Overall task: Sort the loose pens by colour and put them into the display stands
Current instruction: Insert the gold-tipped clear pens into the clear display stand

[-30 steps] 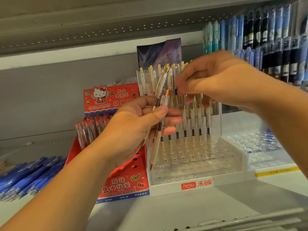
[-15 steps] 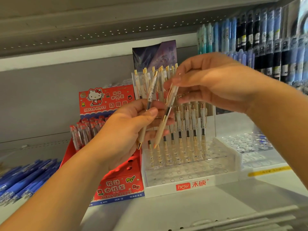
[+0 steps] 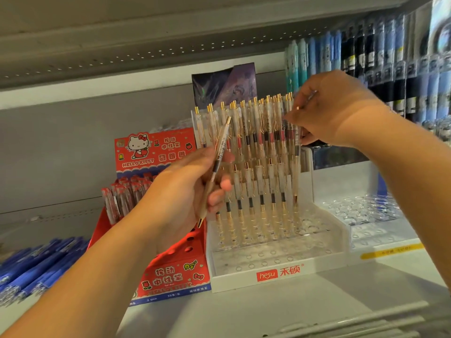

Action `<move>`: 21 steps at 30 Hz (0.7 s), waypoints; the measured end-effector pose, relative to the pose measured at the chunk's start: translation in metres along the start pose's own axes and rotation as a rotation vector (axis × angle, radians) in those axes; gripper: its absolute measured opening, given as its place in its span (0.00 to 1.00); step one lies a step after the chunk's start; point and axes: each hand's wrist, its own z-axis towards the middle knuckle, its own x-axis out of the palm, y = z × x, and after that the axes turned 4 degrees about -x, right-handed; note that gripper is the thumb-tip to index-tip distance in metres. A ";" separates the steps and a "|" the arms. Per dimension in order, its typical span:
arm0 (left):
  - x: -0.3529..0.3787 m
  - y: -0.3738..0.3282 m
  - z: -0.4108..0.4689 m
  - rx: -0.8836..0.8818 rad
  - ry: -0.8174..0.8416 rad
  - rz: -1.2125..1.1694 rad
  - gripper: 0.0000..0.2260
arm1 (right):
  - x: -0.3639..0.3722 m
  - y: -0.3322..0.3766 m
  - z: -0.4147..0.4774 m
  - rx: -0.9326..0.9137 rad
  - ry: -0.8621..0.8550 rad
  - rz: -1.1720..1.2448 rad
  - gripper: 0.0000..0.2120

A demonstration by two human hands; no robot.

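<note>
Along the grey shelf (image 3: pixel 268 313) in front of you: three display stands, side by side. One red Hello Kitty stand (image 3: pixel 170 276) at left, one white hesu stand (image 3: pixel 280 274) in the middle and touching the red one, one clear stand (image 3: pixel 366 215) at right with its holes showing. Upper right, hanging packs of blue and black pens (image 3: pixel 390 57), too blurred to count. Far left, a heap of blue pens (image 3: pixel 36 264) lying flat on the shelf, number not legible. The red stand carries a cluster of red-capped pens (image 3: pixel 127 193) in its upper tiers, count unclear. The white stand carries clear gold-clipped pens (image 3: pixel 262 132) upright in stepped rows: roughly a dozen gold tops across the rear, and seven barrels in the row below, as near as can be counted. Two hands are up, one pen in each. Your left hand (image 3: pixel 180 198) sits in front of the seam between the red and white stands, fingers and thumb curled round one barcoded pen (image 3: pixel 218 157), which is tilted with its clicker end up and to the right and its tip down by your palm. Your right hand (image 3: pixel 334 111) is higher, at the right end of the rear row, fingertips pinching the top of a second pen (image 3: pixel 296 172). That pen hangs near upright just beside the last pen of the row, tip low over the stand's right-hand holes. Whether it sits in a hole cannot be told.
</note>
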 end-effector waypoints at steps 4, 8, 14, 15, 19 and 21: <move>0.002 -0.001 -0.001 -0.028 -0.011 -0.028 0.10 | -0.003 -0.001 0.003 -0.039 0.021 -0.192 0.05; 0.003 0.000 -0.001 -0.016 0.026 -0.030 0.08 | 0.000 0.001 -0.001 -0.002 0.103 -0.234 0.07; 0.001 -0.001 -0.002 -0.004 0.059 0.020 0.14 | 0.002 0.005 -0.008 0.034 0.213 -0.312 0.08; 0.001 0.000 -0.001 -0.003 0.058 0.021 0.15 | 0.001 0.006 -0.009 0.038 0.229 -0.325 0.09; 0.000 0.001 0.000 0.001 0.057 0.017 0.16 | 0.001 0.005 -0.008 0.056 0.266 -0.346 0.14; 0.000 0.001 0.000 -0.001 0.054 0.020 0.16 | 0.003 0.006 -0.007 0.081 0.312 -0.345 0.15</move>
